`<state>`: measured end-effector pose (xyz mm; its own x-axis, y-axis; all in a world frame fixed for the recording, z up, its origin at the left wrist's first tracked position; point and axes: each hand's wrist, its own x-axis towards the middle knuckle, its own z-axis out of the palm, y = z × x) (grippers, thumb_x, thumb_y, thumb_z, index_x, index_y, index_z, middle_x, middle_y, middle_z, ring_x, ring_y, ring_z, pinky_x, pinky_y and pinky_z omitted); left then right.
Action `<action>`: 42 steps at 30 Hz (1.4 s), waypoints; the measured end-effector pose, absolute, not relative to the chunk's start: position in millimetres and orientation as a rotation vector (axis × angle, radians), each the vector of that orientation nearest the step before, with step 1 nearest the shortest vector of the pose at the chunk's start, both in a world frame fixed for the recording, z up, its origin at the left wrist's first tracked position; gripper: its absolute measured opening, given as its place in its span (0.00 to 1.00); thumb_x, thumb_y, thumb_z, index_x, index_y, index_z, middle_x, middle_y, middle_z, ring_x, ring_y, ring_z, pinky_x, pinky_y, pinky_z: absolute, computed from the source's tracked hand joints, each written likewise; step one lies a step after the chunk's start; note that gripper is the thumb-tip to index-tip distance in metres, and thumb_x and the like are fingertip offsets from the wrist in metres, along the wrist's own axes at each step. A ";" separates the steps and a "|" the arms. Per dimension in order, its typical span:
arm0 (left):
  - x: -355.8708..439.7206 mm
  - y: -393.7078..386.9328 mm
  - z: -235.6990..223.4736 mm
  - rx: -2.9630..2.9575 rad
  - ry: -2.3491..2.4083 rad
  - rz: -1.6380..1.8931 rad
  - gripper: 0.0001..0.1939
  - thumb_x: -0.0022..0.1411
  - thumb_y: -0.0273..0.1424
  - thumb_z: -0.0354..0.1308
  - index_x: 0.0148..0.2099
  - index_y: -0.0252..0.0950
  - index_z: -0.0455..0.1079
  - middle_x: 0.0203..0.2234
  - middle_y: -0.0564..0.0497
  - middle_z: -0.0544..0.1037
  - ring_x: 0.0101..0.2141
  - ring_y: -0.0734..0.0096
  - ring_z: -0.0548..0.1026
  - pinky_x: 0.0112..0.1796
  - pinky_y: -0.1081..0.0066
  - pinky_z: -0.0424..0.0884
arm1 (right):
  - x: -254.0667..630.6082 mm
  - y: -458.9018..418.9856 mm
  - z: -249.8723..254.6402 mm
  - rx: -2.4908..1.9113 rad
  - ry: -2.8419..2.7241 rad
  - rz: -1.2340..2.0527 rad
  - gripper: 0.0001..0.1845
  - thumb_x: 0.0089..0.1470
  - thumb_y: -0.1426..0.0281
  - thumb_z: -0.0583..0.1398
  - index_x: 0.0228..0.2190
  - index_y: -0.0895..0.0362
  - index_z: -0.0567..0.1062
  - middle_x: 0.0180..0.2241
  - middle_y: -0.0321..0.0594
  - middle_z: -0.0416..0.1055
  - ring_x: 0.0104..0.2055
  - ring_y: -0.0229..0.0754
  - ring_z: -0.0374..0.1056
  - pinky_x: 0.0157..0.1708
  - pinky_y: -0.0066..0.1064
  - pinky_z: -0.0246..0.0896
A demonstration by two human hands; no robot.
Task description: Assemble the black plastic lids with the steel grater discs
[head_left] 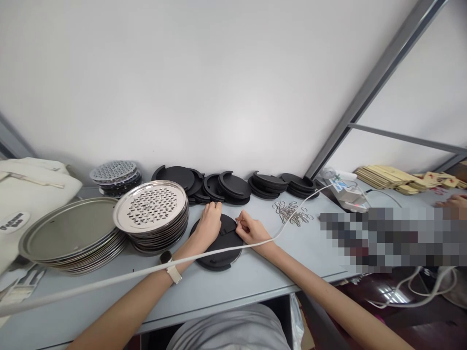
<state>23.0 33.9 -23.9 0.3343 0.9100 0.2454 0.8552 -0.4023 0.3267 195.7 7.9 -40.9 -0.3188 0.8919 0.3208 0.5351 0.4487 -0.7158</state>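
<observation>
A round black plastic disc lies on the table in front of me. My left hand rests on its upper left part, fingers bent over the far rim; whether they pinch anything there is hidden. At the disc's right edge, my right hand is closed in a pinch of thumb and forefinger. A tiny light-coloured bit shows at those fingertips, too small to name. To the right of the disc lies a loose pile of bent metal wire clips.
Stacked perforated metal grater discs and large round metal trays stand at left. Several black discs lie along the wall. A white cable crosses in front of my arms. Wooden pieces and another person's hand are at right.
</observation>
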 end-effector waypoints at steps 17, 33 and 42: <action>22.8 38.4 -29.1 2.511 1.599 0.559 0.18 0.51 0.10 0.45 0.39 0.35 0.61 0.36 0.47 0.66 0.42 0.62 0.66 0.46 0.62 0.62 | 202.7 6.8 -34.0 -1.213 -1.820 0.523 0.06 0.61 0.67 0.48 0.40 0.54 0.59 0.28 0.37 0.69 0.32 0.41 0.67 0.37 0.33 0.60; 22.4 38.5 -23.2 2.546 1.598 0.483 0.18 0.53 0.10 0.42 0.38 0.34 0.63 0.35 0.45 0.67 0.40 0.62 0.66 0.45 0.64 0.63 | 206.6 11.8 -32.0 -1.119 -1.915 0.464 0.07 0.59 0.69 0.51 0.30 0.55 0.66 0.29 0.39 0.68 0.33 0.42 0.65 0.36 0.33 0.59; 23.4 36.8 -20.5 2.534 1.622 0.462 0.18 0.54 0.10 0.41 0.38 0.33 0.64 0.36 0.45 0.67 0.39 0.62 0.66 0.44 0.65 0.64 | 205.6 13.9 -34.6 -1.225 -1.944 0.432 0.07 0.59 0.68 0.52 0.31 0.56 0.67 0.23 0.33 0.62 0.26 0.37 0.60 0.30 0.28 0.57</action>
